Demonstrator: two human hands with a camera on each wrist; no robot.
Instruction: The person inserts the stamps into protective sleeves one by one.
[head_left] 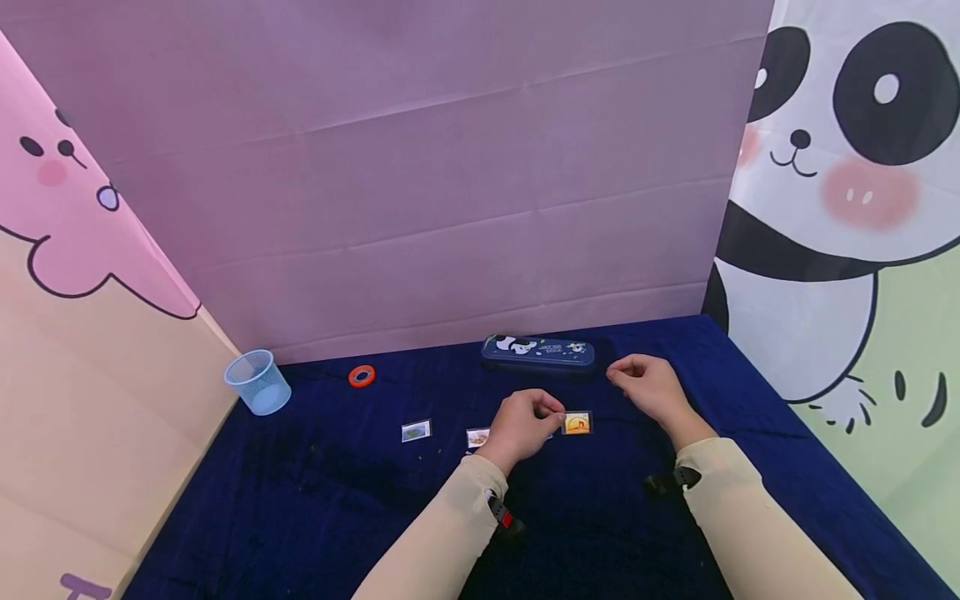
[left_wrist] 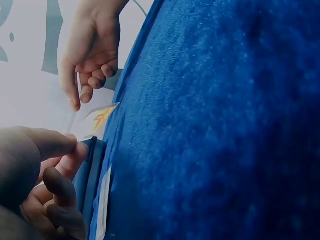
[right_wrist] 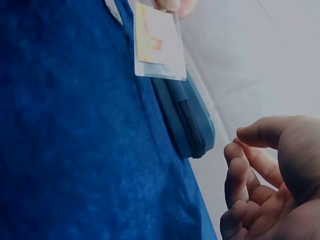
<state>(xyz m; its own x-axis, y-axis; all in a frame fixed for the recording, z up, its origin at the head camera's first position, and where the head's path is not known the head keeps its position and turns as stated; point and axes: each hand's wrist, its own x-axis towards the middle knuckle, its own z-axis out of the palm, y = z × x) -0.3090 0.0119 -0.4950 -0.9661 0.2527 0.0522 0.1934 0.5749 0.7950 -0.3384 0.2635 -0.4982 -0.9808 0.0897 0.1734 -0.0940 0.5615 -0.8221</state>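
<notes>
A yellow-orange stamp in a clear sleeve [head_left: 577, 423] is pinched at one edge between the thumb and forefinger of my left hand [head_left: 521, 427]. The right wrist view shows this sleeved stamp [right_wrist: 154, 42] raised off the cloth. To its right, apart from it, hovers my right hand [head_left: 654, 387], holding nothing, its fingers loosely bent and the thumb close to the forefinger. Two more sleeved pieces lie on the cloth: a blue-green stamp [head_left: 416, 431] at left and a pale stamp [head_left: 477, 437] beside my left wrist. My left hand partly hides the area under it.
A dark blue panda pencil case [head_left: 537, 353] lies behind the hands, against the purple backdrop. Farther left are an orange ring-shaped roll [head_left: 362, 376] and a light blue bin [head_left: 258, 383]. Dark blue cloth [head_left: 315, 517] covers the table, with printed side panels left and right.
</notes>
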